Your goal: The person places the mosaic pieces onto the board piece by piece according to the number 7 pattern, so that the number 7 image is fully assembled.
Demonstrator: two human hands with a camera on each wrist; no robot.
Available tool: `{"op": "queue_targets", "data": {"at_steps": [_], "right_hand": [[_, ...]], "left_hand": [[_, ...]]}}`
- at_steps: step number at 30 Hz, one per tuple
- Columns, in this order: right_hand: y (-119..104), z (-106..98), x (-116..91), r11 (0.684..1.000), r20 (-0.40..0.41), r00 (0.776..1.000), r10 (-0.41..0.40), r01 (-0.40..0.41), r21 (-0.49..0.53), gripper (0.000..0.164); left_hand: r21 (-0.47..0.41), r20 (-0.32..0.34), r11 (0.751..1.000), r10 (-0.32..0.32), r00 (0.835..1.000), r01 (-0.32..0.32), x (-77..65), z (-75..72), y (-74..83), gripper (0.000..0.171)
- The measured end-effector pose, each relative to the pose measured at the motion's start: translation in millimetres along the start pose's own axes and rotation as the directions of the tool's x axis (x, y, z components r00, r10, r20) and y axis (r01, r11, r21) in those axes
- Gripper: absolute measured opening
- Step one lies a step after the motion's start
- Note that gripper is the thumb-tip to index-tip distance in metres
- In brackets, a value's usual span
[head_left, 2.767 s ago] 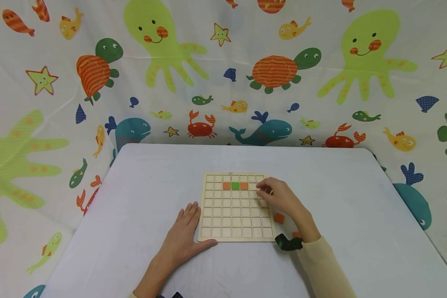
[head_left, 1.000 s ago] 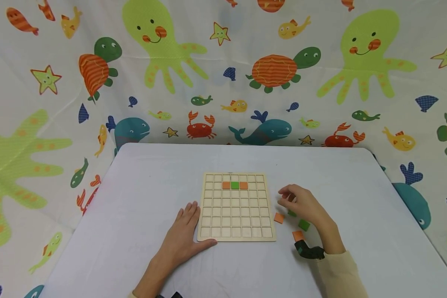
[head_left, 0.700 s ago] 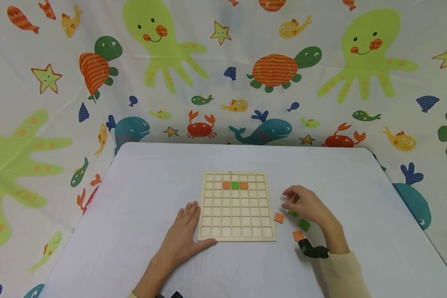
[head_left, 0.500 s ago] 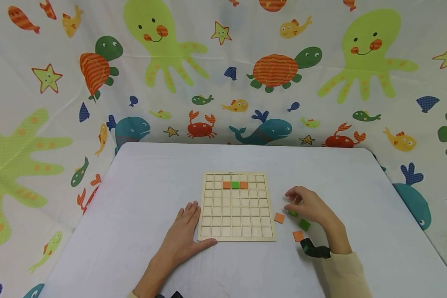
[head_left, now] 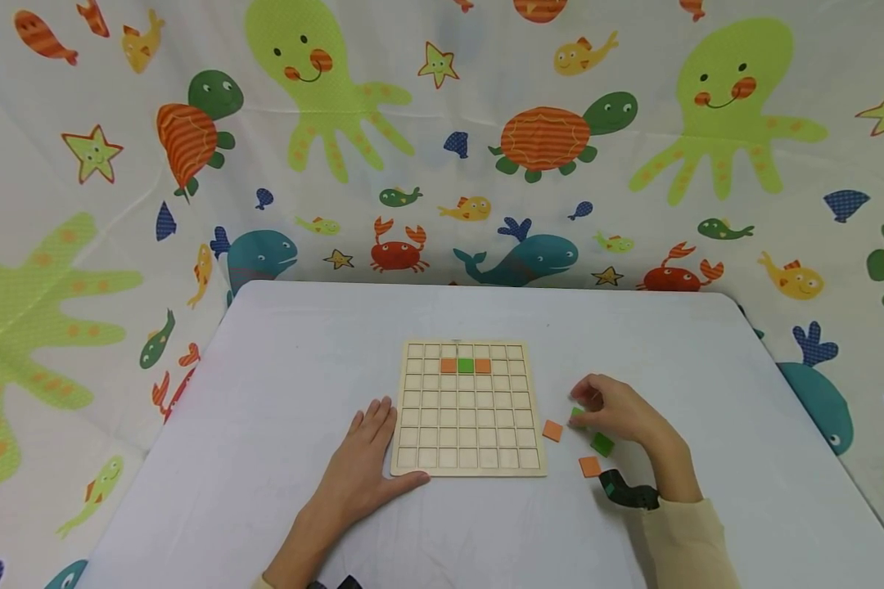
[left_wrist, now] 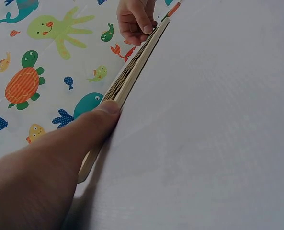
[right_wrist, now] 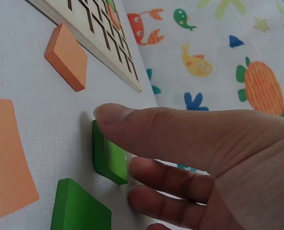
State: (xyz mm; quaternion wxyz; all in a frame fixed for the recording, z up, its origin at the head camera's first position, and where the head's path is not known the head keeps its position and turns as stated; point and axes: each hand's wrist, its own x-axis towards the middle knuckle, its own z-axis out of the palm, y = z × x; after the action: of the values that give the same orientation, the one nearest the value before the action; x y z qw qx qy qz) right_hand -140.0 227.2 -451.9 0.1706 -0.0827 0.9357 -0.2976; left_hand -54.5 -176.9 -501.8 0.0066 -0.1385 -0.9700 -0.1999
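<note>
A square wooden grid board (head_left: 469, 473) lies on the white table. In its second row from the far side sit an orange tile (head_left: 448, 366), a green tile (head_left: 466, 366) and another orange tile (head_left: 482, 366). My left hand (head_left: 361, 462) rests flat at the board's near left corner, its thumb (left_wrist: 96, 122) along the near edge. To the right of the board, my right hand (head_left: 615, 409) bends over a loose green tile (right_wrist: 110, 158). Its thumb overlaps one end of that tile, and the other fingers curve in from the far side. The index finger is hidden behind the thumb in the right wrist view.
Near the right hand lie a second green tile (head_left: 602, 444) and two orange tiles, one (head_left: 552, 430) close beside the board and one (head_left: 589, 466) nearer the wrist camera (head_left: 629, 492). A curtain (head_left: 427, 123) printed with sea animals hangs behind the table.
My right hand has left the board's right edge, moved right, and lowered over the loose green tile. The left hand, board and tiles on it look the same.
</note>
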Motion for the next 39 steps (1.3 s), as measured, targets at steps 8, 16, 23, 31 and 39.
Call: {"op": "queue_targets", "data": {"at_steps": [8, 16, 23, 31, 39], "right_hand": [[2.9, 0.7, 1.0, 1.0, 0.022, 1.0, 0.008, -0.008, 0.008, 0.03], [3.0, 2.2, 3.2, 0.999, -0.007, 0.999, 0.032, -0.032, -0.005, 0.025], [2.3, 4.1, 3.9, 0.998, -0.018, 0.998, 0.065, -0.066, -0.018, 0.026], [1.1, 4.8, 4.3, 0.997, -0.014, 0.997, 0.081, -0.081, -0.007, 0.026], [3.2, 5.7, 4.9, 0.998, -0.031, 0.998, 0.063, -0.063, 0.01, 0.033]], "left_hand": [[0.006, -0.004, 1.0, 0.001, 1.0, -0.001, -0.3, 0.6, -0.4, 0.114], [0.01, -0.008, 1.0, 0.004, 1.0, -0.004, -0.6, -0.8, 0.3, 0.113], [0.001, -0.009, 1.0, 0.007, 1.0, -0.007, -0.6, -1.1, 0.0, 0.113], [0.011, -0.016, 1.0, 0.011, 1.0, -0.011, -0.6, -1.0, 0.2, 0.112], [0.012, -0.016, 1.0, 0.015, 1.0, -0.015, -0.6, -1.9, 1.5, 0.112]]}}
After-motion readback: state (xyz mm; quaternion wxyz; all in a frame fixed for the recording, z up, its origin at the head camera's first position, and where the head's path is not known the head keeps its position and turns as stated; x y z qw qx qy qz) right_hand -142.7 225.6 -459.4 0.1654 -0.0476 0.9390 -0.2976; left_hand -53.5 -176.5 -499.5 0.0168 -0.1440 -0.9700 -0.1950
